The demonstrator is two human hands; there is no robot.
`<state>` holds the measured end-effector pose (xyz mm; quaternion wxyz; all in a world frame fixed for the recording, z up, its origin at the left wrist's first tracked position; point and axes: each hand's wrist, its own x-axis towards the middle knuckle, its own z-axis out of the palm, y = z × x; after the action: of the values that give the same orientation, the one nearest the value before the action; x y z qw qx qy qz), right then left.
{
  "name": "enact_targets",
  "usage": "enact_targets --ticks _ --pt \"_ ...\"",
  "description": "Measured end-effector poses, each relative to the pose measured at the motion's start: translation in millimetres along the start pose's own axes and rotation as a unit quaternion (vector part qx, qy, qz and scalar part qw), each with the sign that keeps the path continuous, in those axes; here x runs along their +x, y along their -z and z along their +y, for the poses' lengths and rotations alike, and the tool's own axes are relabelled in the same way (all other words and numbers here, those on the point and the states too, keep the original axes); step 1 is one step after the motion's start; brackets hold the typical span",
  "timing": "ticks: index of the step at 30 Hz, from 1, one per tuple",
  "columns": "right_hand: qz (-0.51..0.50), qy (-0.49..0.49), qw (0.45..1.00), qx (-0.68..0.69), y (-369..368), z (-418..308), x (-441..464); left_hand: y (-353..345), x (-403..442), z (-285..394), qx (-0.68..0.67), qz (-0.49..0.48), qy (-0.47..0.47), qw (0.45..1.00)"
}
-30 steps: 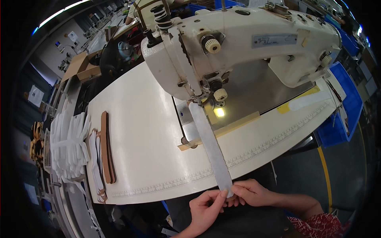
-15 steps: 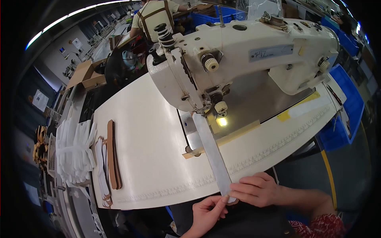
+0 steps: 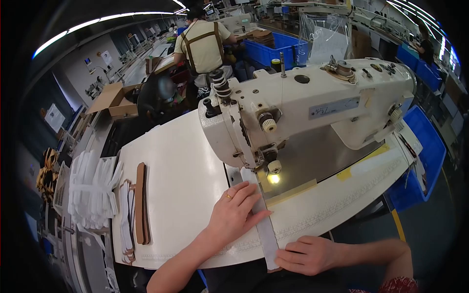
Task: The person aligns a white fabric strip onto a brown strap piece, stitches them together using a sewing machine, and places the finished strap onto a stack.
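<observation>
Pale strip: A long greyish-white strip (image 3: 266, 237) is lying lengthwise over the white table (image 3: 181, 171), its far end reaching the needle area and its near end hanging just past the table's front edge, where a sliver of brown is showing.
Left hand: The left hand (image 3: 234, 211), wearing a ring, is resting over the strip near the needle; its fingers are stretching forward, lying close together, while the thumb is standing apart across the strip.
Right hand: The right hand (image 3: 305, 256) is touching the strip's near end at its right edge with curled fingers; the thumb is hidden, so I cannot tell whether they are pinching.
Sewing machine: A cream sewing machine (image 3: 293, 102) is standing beyond the hands, a small light glowing beside its needle.
Table's left side: Brown strips (image 3: 141, 205) are lying stacked beside white-and-brown strips (image 3: 127, 222); a tied white bundle (image 3: 90, 188) is sitting farther left.
Table's right side: A blue bin (image 3: 431, 144) is sitting beside the table.
Background: Another person (image 3: 204, 51) is facing away, working near a second blue container (image 3: 261, 52).
</observation>
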<state>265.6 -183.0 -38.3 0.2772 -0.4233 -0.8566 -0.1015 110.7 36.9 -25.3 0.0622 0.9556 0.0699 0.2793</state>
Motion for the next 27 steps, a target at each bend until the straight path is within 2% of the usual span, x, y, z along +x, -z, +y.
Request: enact_targets --ticks 7,16,19,22,27 --pt "-0.024 0.029 0.999 0.018 3 14 5 -7 1 -10 -0.051 -0.015 0.036 0.998" --pt "-0.036 0.031 0.999 0.012 -2 43 17 -12 3 -20 -0.014 -0.004 0.049 0.999" --pt "-0.036 0.039 0.998 0.016 -5 53 24 -12 -2 -21 -0.027 -0.015 0.039 0.999" --pt "-0.028 0.039 0.999 0.026 -12 65 28 -8 2 -18 -0.067 -0.015 0.067 0.995" --pt "-0.035 0.072 0.997 0.022 -12 86 40 -8 4 -18 -0.058 -0.010 0.073 0.996"
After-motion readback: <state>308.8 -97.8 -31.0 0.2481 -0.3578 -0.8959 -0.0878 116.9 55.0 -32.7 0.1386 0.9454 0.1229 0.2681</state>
